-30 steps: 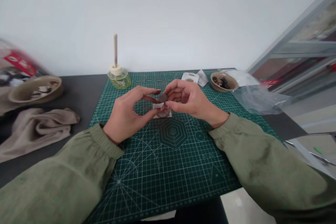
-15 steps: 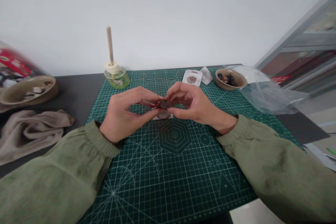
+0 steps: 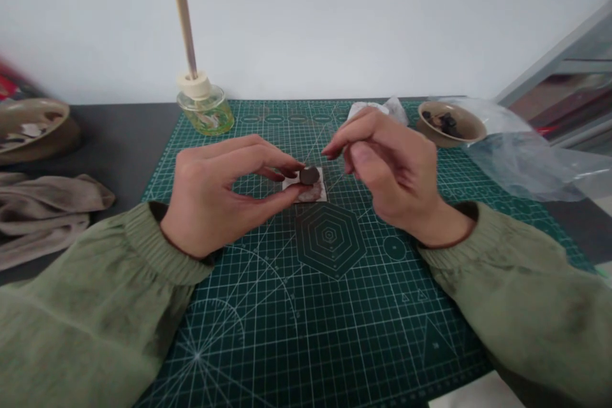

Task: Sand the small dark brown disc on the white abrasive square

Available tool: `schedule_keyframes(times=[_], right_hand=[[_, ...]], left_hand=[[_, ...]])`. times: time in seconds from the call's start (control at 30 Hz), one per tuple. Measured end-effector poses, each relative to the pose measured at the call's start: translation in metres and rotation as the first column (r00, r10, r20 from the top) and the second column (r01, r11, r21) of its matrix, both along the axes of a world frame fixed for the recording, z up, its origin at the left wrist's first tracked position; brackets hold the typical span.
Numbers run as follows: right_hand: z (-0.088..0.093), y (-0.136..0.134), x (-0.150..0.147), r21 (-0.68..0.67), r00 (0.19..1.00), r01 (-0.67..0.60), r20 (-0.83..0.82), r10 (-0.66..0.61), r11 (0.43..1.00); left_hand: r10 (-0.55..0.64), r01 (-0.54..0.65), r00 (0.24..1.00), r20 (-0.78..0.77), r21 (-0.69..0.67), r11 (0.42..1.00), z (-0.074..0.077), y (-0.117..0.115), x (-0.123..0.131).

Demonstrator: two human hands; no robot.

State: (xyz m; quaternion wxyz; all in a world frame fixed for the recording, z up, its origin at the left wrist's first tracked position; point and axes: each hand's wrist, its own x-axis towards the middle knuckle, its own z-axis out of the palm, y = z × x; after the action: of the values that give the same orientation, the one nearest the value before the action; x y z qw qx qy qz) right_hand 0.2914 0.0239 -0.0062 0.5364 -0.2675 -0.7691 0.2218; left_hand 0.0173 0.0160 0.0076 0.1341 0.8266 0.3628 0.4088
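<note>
My left hand (image 3: 224, 194) pinches a dark round disc (image 3: 310, 175) between thumb and fingertips. The disc is small and flat, and it sits just above a small white paper square (image 3: 312, 192) with a brownish patch on it. My right hand (image 3: 392, 169) is a short way to the right of the disc, not touching it. Its thumb and fingers are drawn together, and nothing shows in them. Both hands are over a green cutting mat (image 3: 329, 306) printed with a white grid.
A glass bottle (image 3: 205, 111) with a tall wooden stick stands at the mat's back left. A tan bowl (image 3: 449, 122) of dark pieces and a clear plastic bag (image 3: 521, 156) lie back right. White paper (image 3: 377, 108) sits behind my right hand. A second bowl (image 3: 29, 124) and a beige cloth (image 3: 43, 217) lie left.
My right hand has let go of the disc and moved right and up, away from it. The disc stays in my left hand. The view has shifted closer to the mat.
</note>
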Motion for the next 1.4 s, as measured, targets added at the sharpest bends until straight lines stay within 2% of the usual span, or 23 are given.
schedule_keyframes(times=[0.07,0.1,0.2,0.27,0.43,0.57,0.67,0.8,0.93,1.03,1.13,1.23,1.4], right_hand=[[0.005,-0.005,0.003,0.147,0.998,0.002,0.065,-0.012,0.989],[0.008,-0.006,0.005,0.178,0.993,-0.021,0.116,0.001,0.984],[0.012,-0.007,0.009,0.177,0.955,-0.142,0.284,0.087,0.974],[0.012,-0.006,0.011,0.173,0.938,-0.187,0.322,0.124,0.967],[0.006,-0.012,0.012,0.138,0.987,-0.105,0.137,0.086,0.985],[0.005,-0.015,0.010,0.053,0.976,-0.142,0.175,0.131,0.988],[0.006,-0.016,0.009,0.038,0.986,-0.129,0.113,0.124,0.991],[0.008,-0.018,0.010,0.019,0.978,-0.103,0.184,0.098,0.994],[0.010,-0.019,0.012,0.025,0.979,-0.042,0.202,0.036,0.999],[0.011,-0.019,0.013,0.064,0.976,-0.083,0.207,0.068,0.994],[0.013,-0.018,0.014,0.046,0.961,-0.133,0.251,0.118,0.990],[0.013,-0.017,0.015,0.054,0.952,-0.166,0.271,0.145,0.985],[0.010,-0.016,0.015,0.082,0.968,-0.156,0.211,0.136,0.984]], left_hand=[[0.045,-0.045,0.999,0.002,0.012,0.999,-0.006,0.002,-0.001],[0.049,-0.049,0.999,0.006,0.028,0.998,-0.009,0.003,-0.002],[0.003,-0.006,0.999,0.037,0.072,0.997,-0.014,0.007,-0.004],[-0.019,0.016,0.999,0.048,0.064,0.998,-0.014,0.007,-0.005],[-0.023,0.019,0.998,0.062,0.061,0.998,-0.010,0.005,-0.005],[-0.003,0.002,0.999,0.037,0.030,1.000,-0.009,0.004,-0.006],[0.010,-0.010,1.000,0.018,0.001,1.000,-0.009,0.004,-0.007],[0.025,-0.026,1.000,-0.013,-0.041,0.999,-0.009,0.003,-0.009],[0.032,-0.032,0.999,-0.011,-0.015,0.999,-0.008,0.003,-0.010],[0.001,-0.001,1.000,0.019,0.038,0.999,-0.008,0.002,-0.009],[-0.049,0.047,0.998,0.043,0.067,0.997,-0.008,0.002,-0.008],[-0.043,0.042,0.998,0.042,0.043,0.998,-0.008,0.002,-0.007],[-0.012,0.012,1.000,0.027,-0.010,1.000,-0.008,0.002,-0.007]])
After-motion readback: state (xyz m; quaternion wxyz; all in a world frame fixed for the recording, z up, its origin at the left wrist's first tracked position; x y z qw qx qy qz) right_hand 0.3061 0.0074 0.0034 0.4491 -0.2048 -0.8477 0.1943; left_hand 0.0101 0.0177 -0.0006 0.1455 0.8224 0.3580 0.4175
